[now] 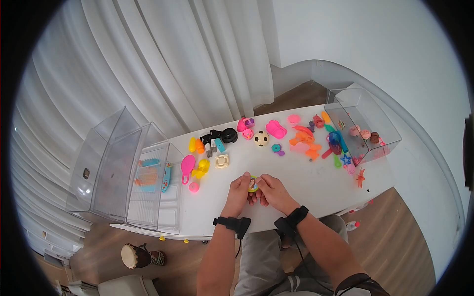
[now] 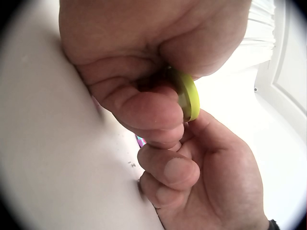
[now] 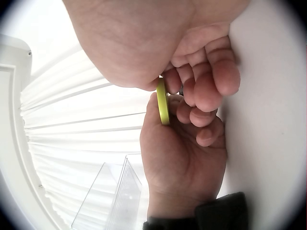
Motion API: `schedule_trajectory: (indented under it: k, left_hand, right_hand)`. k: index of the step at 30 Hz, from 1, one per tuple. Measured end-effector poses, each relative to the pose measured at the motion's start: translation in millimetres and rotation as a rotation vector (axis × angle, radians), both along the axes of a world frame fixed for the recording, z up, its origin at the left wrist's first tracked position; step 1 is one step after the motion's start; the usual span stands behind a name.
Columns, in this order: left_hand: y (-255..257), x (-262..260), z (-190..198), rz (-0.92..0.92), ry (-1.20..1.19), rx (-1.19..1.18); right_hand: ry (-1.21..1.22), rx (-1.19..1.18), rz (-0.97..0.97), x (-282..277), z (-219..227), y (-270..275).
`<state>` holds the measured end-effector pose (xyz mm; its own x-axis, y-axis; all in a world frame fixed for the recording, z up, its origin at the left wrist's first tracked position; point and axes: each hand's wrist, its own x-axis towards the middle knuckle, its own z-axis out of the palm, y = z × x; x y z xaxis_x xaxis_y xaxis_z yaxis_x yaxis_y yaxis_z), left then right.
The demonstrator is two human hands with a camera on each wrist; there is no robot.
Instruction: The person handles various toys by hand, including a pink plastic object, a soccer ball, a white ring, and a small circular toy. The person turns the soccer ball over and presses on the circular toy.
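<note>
Between both hands, over the front middle of the white table (image 1: pixel 296 197), is a small round yellow-green disc (image 1: pixel 253 184) with a coloured picture on its upper face. My left hand (image 1: pixel 238 191) pinches its left side, thumb on top and fingers curled beneath. On the opposite side, my right hand (image 1: pixel 275 192) grips it between thumb and curled fingers. Both wrist views catch the disc's bright rim (image 2: pixel 193 98) edge-on, the rest covered by thumbs and fingers. The fingertips of the two hands meet below it.
Clear bins stand left (image 1: pixel 106 182) and right (image 1: pixel 385 116). Across the table's back lie a soccer ball (image 1: pixel 261 139), a pink mirror-shaped toy (image 1: pixel 188 166), a yellow toy (image 1: pixel 201 169), a cream ring (image 1: pixel 222 161) and orange pieces (image 1: pixel 303 140). A drum (image 1: pixel 136 256) is on the floor.
</note>
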<state>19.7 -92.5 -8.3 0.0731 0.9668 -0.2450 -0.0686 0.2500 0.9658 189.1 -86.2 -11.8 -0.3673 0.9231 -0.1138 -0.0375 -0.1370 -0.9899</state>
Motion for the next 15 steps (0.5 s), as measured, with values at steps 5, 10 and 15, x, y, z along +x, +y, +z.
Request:
schedule_trajectory:
  k: [5, 10, 15]
  left_hand:
    - [0.4, -0.8, -0.5, -0.004, 0.005, 0.001]
    - [1.4, -1.2, -2.3, 0.000, 0.002, 0.000]
    - [-0.5, 0.6, 2.4, 0.004, -0.008, -0.006]
  right_hand:
    - [-0.025, 0.004, 0.028, 1.0, 2.2, -0.5]
    - [-0.031, 0.010, 0.028, 1.2, 1.6, 0.0]
    - [-0.030, 0.009, 0.028, 1.1, 1.8, -0.1]
